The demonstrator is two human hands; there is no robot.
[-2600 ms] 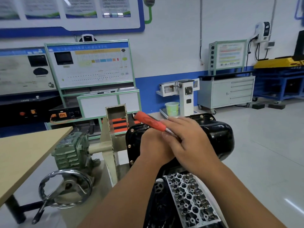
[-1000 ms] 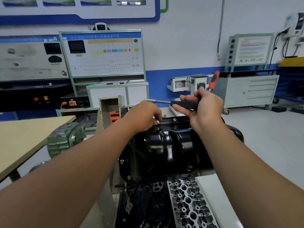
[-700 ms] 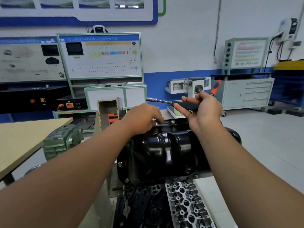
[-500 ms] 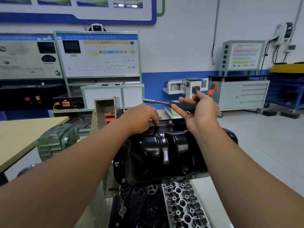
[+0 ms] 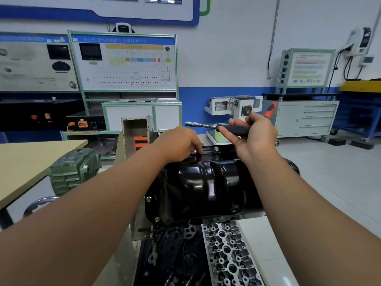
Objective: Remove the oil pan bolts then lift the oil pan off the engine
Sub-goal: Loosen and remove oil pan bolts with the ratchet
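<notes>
**Two hands at the far edge of the oil pan**

Two bare hands work over a glossy black oil pan [image 5: 206,186], a pressed-metal shell with rounded bulges and a flat bolted flange, seated on the engine [image 5: 185,261] at the centre of the scene. Small bolt heads [image 5: 148,199] dot its near-left flange, and one more shows on the far rim, right of the left hand.

The left hand [image 5: 179,144] curls knuckles-up on the pan's far rim, its fingers [image 5: 196,146] bent down onto the metal; whether they pinch anything, I cannot tell.

The right hand [image 5: 255,137] is raised above the pan's far right corner, fingers closed around the matte black grip of a nut driver [image 5: 218,127]. Its slim steel shaft points left and ends in a cylindrical socket, clear of the pan. An orange handle end pokes out beyond the hand.

Near the viewer, below the pan, lies a bare cast-aluminium cylinder head [image 5: 228,254], full of round bores. A pale wooden table [image 5: 31,162] stands to the left, with a ribbed green gearbox [image 5: 72,170] beside it.
</notes>
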